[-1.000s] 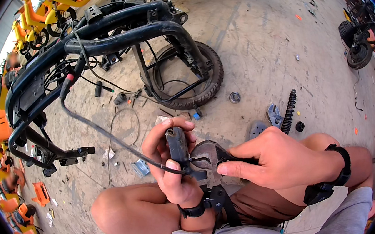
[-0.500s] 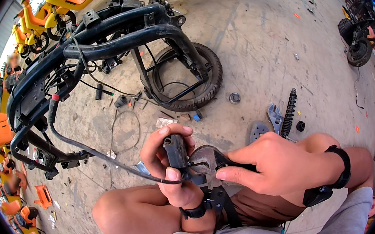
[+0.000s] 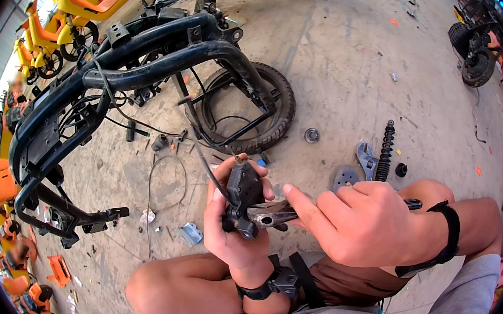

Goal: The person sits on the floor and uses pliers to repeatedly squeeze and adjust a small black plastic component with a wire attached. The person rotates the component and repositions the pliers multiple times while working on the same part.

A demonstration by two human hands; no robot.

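Observation:
My left hand (image 3: 226,236) is closed around a black block-shaped part (image 3: 246,188) with small screws on its face, perhaps a brake caliper. From its left side a dark hose (image 3: 212,176) runs up, its far end blurred near the wheel. My right hand (image 3: 362,222) grips a pair of worn metal pliers (image 3: 277,214). Their jaws meet the lower right side of the block-shaped part; exactly what they bite on is hard to make out. The right index finger is stretched along the tool, and a dark handle end shows beyond the fist.
A black scooter frame (image 3: 159,67) lies ahead on the left, beside a wheel (image 3: 286,107). Right of my hands are a coil-spring shock absorber (image 3: 385,152), an adjustable wrench (image 3: 367,158) and a grey perforated disc (image 3: 344,177). A bearing-like ring (image 3: 312,135) sits on the concrete floor.
The block-shaped part has been turned so its screwed face shows. Its hose has swung from the left to point upward. The pliers' jaws now come clearly into view against the part.

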